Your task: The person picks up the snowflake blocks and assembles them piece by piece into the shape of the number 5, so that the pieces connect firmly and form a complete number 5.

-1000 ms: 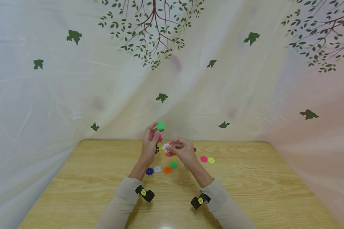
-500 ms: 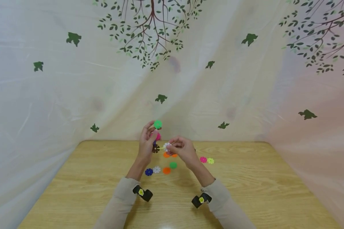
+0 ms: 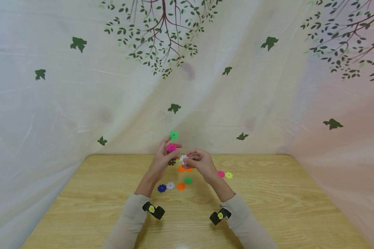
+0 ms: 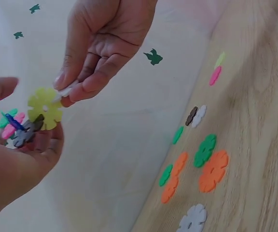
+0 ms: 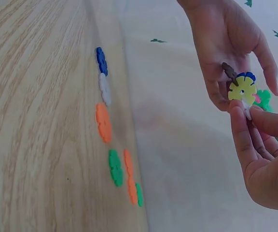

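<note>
A joined chain of flower-shaped interlocking discs is up between the hands. Topmost in the head view is a green disc (image 3: 174,135), with a pink disc (image 3: 172,147) just below it. The left wrist view also shows a blue disc (image 4: 14,123), a dark brown disc (image 4: 29,133) and a yellow disc (image 4: 45,107) in the chain. My left hand (image 3: 160,162) supports the chain on its fingers, thumb lifted away from the discs. My right hand (image 3: 203,165) pinches a white disc (image 3: 184,159) by thumb and fingertips, at the yellow disc's edge.
On the wooden table (image 3: 268,207) lie a blue disc (image 3: 161,188) beside a white one (image 3: 170,185), an orange disc (image 3: 181,186) by a green one (image 3: 188,180), and a pink disc (image 3: 221,174) by a yellow one (image 3: 229,175). A printed curtain (image 3: 205,114) hangs behind.
My left thumb has come off the pink disc and now points to the right, so more of that disc shows. The right hand keeps its pinch on the white disc, shifted slightly right.
</note>
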Available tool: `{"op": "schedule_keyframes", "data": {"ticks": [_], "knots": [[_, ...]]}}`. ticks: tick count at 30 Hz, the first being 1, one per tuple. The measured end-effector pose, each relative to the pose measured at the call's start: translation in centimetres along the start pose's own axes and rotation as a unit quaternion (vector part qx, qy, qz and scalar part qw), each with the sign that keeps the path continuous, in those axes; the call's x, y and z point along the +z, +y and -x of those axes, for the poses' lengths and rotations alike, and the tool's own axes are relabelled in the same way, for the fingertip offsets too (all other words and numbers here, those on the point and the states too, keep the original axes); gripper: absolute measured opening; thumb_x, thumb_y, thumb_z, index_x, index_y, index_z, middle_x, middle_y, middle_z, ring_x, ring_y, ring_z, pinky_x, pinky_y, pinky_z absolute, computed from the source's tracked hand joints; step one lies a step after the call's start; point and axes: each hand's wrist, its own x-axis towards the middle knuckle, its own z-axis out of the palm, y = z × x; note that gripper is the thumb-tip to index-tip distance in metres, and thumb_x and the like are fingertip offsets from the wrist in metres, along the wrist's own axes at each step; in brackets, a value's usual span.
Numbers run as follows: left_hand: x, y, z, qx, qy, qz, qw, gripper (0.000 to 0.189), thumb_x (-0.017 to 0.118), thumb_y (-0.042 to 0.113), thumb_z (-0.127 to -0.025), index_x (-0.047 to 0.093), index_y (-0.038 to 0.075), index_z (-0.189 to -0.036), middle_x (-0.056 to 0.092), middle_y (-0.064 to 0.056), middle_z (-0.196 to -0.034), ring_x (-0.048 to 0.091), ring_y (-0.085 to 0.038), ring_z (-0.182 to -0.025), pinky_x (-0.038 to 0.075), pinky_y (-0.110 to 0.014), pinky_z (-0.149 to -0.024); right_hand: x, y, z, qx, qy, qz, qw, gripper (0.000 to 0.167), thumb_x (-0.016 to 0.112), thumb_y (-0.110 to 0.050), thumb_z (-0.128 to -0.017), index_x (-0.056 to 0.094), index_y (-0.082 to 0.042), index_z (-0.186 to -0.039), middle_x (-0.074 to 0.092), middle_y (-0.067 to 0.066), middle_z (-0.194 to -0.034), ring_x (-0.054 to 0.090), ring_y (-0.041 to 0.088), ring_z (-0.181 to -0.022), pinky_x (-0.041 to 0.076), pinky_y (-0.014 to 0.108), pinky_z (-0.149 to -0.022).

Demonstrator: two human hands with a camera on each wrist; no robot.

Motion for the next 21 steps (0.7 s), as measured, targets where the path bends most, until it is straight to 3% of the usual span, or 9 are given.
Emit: {"op": "schedule_keyframes", "data": {"ticks": [3, 7, 10, 14, 17, 21], "knots": [[-0.34, -0.22, 0.09, -0.016, -0.024, -0.032, 0.9991, 0.076, 0.063, 0.004, -0.098, 0.024, 0.026, -0.159, 0.053, -0.021, -0.136, 0.059, -0.02, -0.113, 0.047, -0.023, -0.079, -0.17, 0.34, -0.13, 0.005, 0.001, -0.001, 1.0, 0.021, 0.067, -0.001, -0.097, 0.061, 0.01, -0.113, 0.077, 0.008, -0.088, 0.075, 0.014, -0.076, 0.064, 0.039, -0.08], [-0.65, -0.64, 0.11, -0.05, -0.045, -0.065, 0.9956, 0.08, 0.07, 0.005, -0.094, 0.024, 0.015, -0.159, 0.055, -0.025, -0.137, 0.061, -0.021, -0.111, 0.051, -0.026, -0.088, -0.3, 0.67, -0.21, 0.011, 0.009, -0.007, 0.9999, 0.02, 0.065, -0.001, -0.098, 0.061, 0.011, -0.114, 0.077, 0.004, -0.087, 0.074, 0.013, -0.076, 0.063, 0.032, -0.077], [-0.7, -0.89, 0.16, -0.074, -0.049, -0.081, 0.9927, 0.065, 0.071, 0.007, -0.094, 0.039, 0.007, -0.15, 0.063, -0.017, -0.127, 0.061, -0.019, -0.107, 0.052, -0.028, -0.094, -0.31, 0.71, -0.32, 0.013, 0.019, -0.012, 0.9997, 0.021, 0.064, 0.0, -0.098, 0.06, 0.013, -0.114, 0.076, 0.001, -0.085, 0.073, 0.012, -0.075, 0.063, 0.03, -0.075], [-0.55, -0.94, 0.16, -0.079, -0.045, -0.083, 0.9924, 0.036, 0.072, 0.008, -0.093, 0.06, 0.003, -0.127, 0.068, -0.003, -0.109, 0.062, -0.018, -0.098, 0.053, -0.03, -0.089, -0.32, 0.64, -0.59, 0.014, 0.03, -0.015, 0.9993, 0.023, 0.065, -0.001, -0.098, 0.061, 0.014, -0.115, 0.074, 0.0, -0.084, 0.072, 0.011, -0.074, 0.063, 0.028, -0.074], [-0.52, -0.94, 0.14, -0.075, -0.041, -0.077, 0.9933, 0.023, 0.073, 0.008, -0.093, 0.065, 0.001, -0.113, 0.067, -0.001, -0.099, 0.062, -0.018, -0.092, 0.054, -0.033, -0.088, -0.42, 0.62, -0.65, 0.018, 0.031, -0.003, 0.9994, 0.025, 0.066, -0.004, -0.098, 0.063, 0.013, -0.116, 0.075, 0.002, -0.086, 0.072, 0.012, -0.074, 0.063, 0.029, -0.075], [-0.63, -0.99, 0.21, -0.078, -0.025, -0.069, 0.9943, 0.018, 0.075, 0.01, -0.091, 0.068, 0.003, -0.106, 0.068, 0.0, -0.095, 0.062, -0.018, -0.091, 0.054, -0.034, -0.087, -0.46, 0.52, -0.61, 0.023, 0.027, 0.025, 0.999, 0.026, 0.067, -0.009, -0.098, 0.065, 0.009, -0.118, 0.075, 0.005, -0.091, 0.073, 0.015, -0.076, 0.063, 0.034, -0.076]]}}
